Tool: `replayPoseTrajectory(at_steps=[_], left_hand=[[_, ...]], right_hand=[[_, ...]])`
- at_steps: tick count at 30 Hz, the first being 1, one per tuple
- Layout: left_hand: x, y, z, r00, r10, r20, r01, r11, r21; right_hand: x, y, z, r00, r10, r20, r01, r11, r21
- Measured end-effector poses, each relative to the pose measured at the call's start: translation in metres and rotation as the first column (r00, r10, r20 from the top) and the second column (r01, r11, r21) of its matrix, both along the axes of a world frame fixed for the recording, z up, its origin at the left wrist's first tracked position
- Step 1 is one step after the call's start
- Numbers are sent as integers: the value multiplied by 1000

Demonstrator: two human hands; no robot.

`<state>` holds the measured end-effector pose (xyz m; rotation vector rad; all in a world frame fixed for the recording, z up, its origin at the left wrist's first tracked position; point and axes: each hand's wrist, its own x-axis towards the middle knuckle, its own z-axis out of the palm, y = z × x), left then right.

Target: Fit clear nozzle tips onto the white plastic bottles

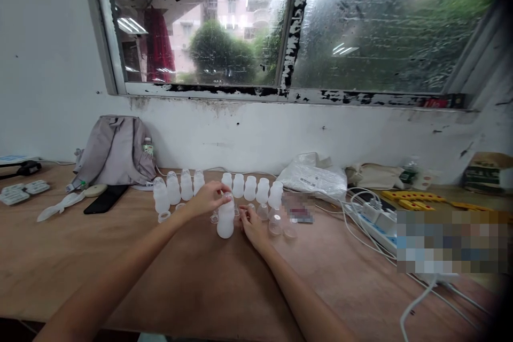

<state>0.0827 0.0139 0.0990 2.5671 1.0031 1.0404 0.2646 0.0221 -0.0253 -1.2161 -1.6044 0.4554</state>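
Observation:
A frosted white baby bottle stands upright on the table in front of me. My left hand is closed on its top, fingers and thumb around the clear upper part. Just right of that bottle, my right hand rests low over the table with fingers apart, beside small clear pieces that it partly hides. Clear domed caps lie to the right of this hand. Behind my left hand stand several bottles with clear tops. Another row of several bottles stands behind my right hand. A clear ring lies at the left.
A grey backpack, a black phone and a white plastic strip lie at left. Along the back right are a clear plastic bag and a beige pouch. A power strip with white cables and yellow pieces occupies the right.

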Motion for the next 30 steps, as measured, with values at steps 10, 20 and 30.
replayPoseTrajectory(at_steps=[10, 20, 30], left_hand=[[-17, 87, 47, 866, 447, -225, -436, 895, 99], [-14, 124, -6, 782, 563, -268, -567, 821, 68], [-19, 122, -6, 785, 583, -209, -569, 812, 128]], right_hand=[[-2, -2, 2, 999, 11, 35, -10, 1000, -15], [-3, -3, 5, 997, 15, 79, -12, 999, -30], [-6, -3, -1, 972, 66, 226, -73, 997, 25]])
